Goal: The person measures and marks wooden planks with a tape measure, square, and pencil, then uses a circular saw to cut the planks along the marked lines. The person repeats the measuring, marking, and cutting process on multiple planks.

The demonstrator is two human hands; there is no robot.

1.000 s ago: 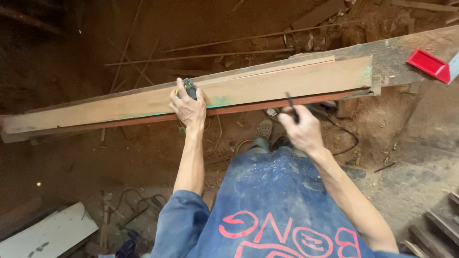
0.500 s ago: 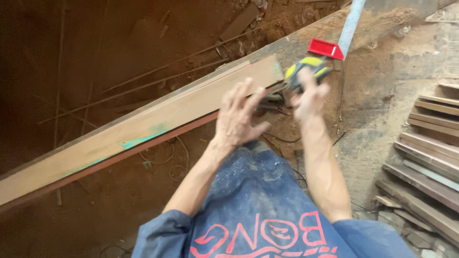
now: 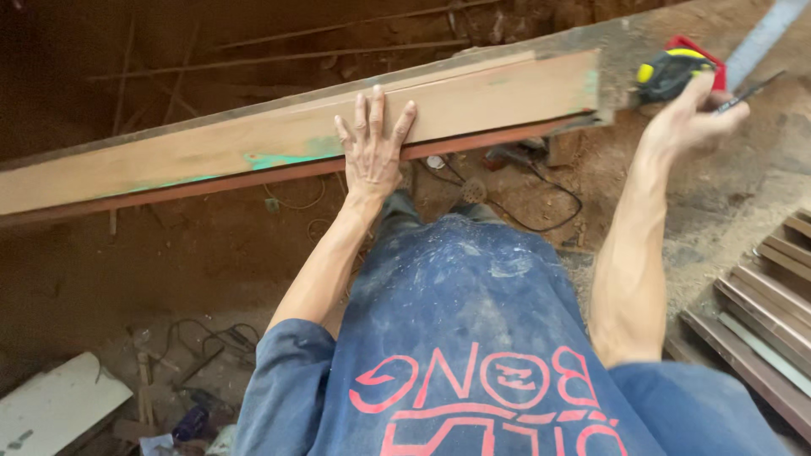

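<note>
At centre frame I am pressing my left hand [image 3: 372,152] flat, fingers spread, on the long wooden plank [image 3: 253,143]. Upper right, my right hand [image 3: 688,118] is gripping a yellow-black tape measure [image 3: 667,74] and pencil [image 3: 748,91] just beyond the plank's end; no blade drawn out yet, measuring apparently pending.

My left grip [image 3: 372,152] lies flat on the plank [image 3: 253,148]; right grip [image 3: 688,118] holds tape measure [image 3: 672,74] at its right end.

Long plank [image 3: 253,152] across, perhaps passable beneath
</note>
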